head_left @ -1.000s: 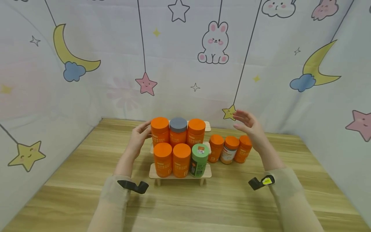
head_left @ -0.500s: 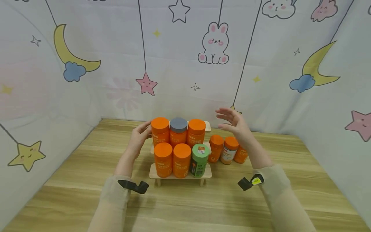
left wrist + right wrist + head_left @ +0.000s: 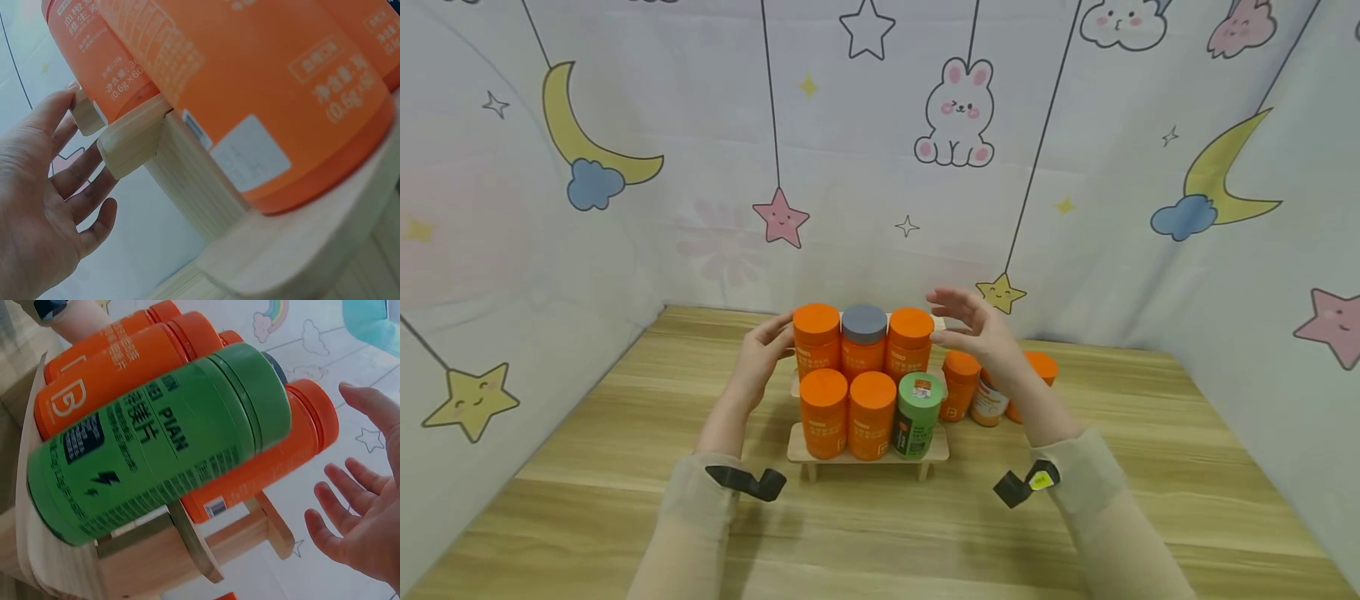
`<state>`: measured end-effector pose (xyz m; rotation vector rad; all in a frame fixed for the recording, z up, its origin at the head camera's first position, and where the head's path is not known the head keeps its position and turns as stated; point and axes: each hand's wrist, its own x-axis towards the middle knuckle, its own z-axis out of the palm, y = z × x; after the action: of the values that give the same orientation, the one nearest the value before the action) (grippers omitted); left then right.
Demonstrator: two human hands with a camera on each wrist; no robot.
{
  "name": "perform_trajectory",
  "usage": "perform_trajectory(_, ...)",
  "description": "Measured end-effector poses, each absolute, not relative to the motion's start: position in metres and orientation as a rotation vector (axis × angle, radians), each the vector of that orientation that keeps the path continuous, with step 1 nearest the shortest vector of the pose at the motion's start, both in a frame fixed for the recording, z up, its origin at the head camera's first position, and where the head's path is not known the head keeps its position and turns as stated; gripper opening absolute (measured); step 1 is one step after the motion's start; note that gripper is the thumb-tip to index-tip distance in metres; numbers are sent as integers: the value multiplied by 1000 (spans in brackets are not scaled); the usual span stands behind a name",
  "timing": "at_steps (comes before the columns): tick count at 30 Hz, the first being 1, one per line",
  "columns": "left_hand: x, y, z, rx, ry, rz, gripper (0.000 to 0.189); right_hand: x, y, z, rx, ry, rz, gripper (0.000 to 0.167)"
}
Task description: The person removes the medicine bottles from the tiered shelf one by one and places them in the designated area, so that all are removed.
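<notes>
A stepped wooden stand [image 3: 794,446] carries two rows of three jars. At the front are two orange jars [image 3: 823,421] and a green jar [image 3: 917,425]. Behind them stand a left orange jar [image 3: 817,337], a grey-lidded orange jar [image 3: 864,337] and a right orange jar [image 3: 911,340]. My left hand [image 3: 754,362] is at the stand's left side, its loosely bent fingers [image 3: 81,178] right at the plank ends. My right hand [image 3: 988,337] hovers beside the back right jar, thumb and fingers spread with nothing between them, as the right wrist view also shows.
Right of the stand, three more jars stand on the wooden table [image 3: 880,542]: an orange one [image 3: 958,387], one with a white label [image 3: 989,402] and another orange-lidded one [image 3: 1042,367], partly hidden by my right forearm. A patterned curtain [image 3: 865,167] rises behind the table.
My right hand has moved left, from above the three jars on the table to beside the back right jar on the stand. The left hand stays where it was.
</notes>
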<state>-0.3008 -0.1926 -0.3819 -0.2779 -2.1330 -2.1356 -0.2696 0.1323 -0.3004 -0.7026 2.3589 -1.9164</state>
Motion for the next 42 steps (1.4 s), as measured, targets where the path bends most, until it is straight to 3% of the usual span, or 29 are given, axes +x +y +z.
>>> perform_trajectory(30, -301, -191, -382, -286, -2118, -2136, 45, -261, 106, -318, -524, 2331, -1873, 63)
perform_trajectory(42, -300, -191, -382, -289, -2121, -2136, 46, -260, 103, -322, -563, 2339, -1902, 56)
